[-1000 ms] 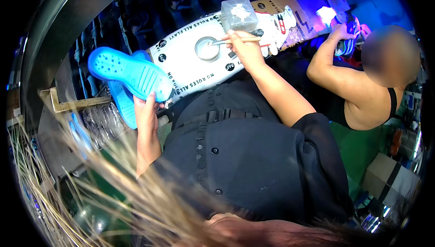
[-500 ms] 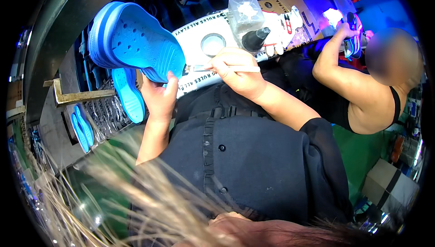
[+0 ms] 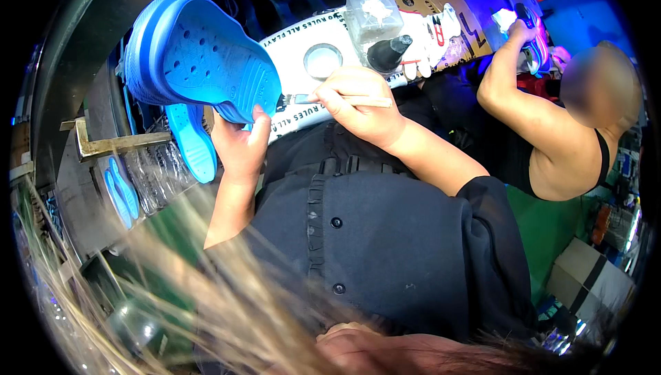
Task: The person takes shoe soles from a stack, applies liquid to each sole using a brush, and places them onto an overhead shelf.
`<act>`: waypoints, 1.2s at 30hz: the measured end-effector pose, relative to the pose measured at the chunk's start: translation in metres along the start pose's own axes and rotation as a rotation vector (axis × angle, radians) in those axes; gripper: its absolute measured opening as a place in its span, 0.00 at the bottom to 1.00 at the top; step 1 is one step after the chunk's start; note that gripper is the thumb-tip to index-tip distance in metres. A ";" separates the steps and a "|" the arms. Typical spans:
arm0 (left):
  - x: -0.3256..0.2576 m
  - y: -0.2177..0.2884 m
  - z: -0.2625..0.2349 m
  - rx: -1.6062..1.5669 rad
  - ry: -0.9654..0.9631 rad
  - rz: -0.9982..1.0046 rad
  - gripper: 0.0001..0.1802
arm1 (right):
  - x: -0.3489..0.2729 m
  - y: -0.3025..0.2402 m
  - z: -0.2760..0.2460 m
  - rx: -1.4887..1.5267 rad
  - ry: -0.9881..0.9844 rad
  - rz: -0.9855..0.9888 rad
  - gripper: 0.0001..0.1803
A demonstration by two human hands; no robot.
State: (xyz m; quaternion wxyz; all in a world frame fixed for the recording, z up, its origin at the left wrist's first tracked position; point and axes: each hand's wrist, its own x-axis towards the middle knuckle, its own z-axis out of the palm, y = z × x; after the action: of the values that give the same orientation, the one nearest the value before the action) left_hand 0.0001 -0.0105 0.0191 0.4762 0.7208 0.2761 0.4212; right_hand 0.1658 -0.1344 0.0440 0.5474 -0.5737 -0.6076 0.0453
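Note:
My left hand (image 3: 239, 146) grips a blue clog-style shoe (image 3: 200, 58) by its heel end, sole turned toward me and raised in front of my chest. My right hand (image 3: 358, 103) is closed around a thin brush (image 3: 344, 99) whose tip points left toward the shoe's sole edge. Just beyond the brush, on a white printed work board (image 3: 303, 34), sit a small round dish (image 3: 322, 60), a clear plastic box (image 3: 372, 15) and a dark cone-topped bottle (image 3: 389, 51).
Another blue sole piece (image 3: 193, 142) hangs below the shoe, with more blue parts (image 3: 118, 189) at the left beside a metal bracket (image 3: 103, 144). A co-worker's arm (image 3: 523, 106) reaches to the bench at the right. A cardboard box (image 3: 585, 278) stands at lower right.
My left hand has lifted the blue shoe up and turned its sole toward me. My right hand has drawn the brush back from the dish to the shoe.

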 end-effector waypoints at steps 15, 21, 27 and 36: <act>-0.003 0.001 0.000 0.046 -0.014 0.004 0.18 | 0.005 -0.001 0.004 0.008 0.034 -0.051 0.04; -0.004 -0.005 0.002 -0.012 0.007 0.018 0.17 | 0.001 -0.001 0.015 0.043 0.000 -0.023 0.04; -0.005 -0.007 0.000 0.041 0.036 0.025 0.15 | -0.003 -0.003 0.010 0.094 -0.032 0.084 0.05; -0.005 -0.010 0.001 0.108 0.017 0.109 0.14 | 0.001 -0.004 0.011 0.004 -0.099 0.019 0.06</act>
State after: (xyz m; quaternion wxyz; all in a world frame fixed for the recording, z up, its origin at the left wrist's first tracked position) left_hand -0.0020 -0.0111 0.0082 0.4108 0.7559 0.2628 0.4369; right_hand 0.1559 -0.1289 0.0432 0.5174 -0.5755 -0.6283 0.0801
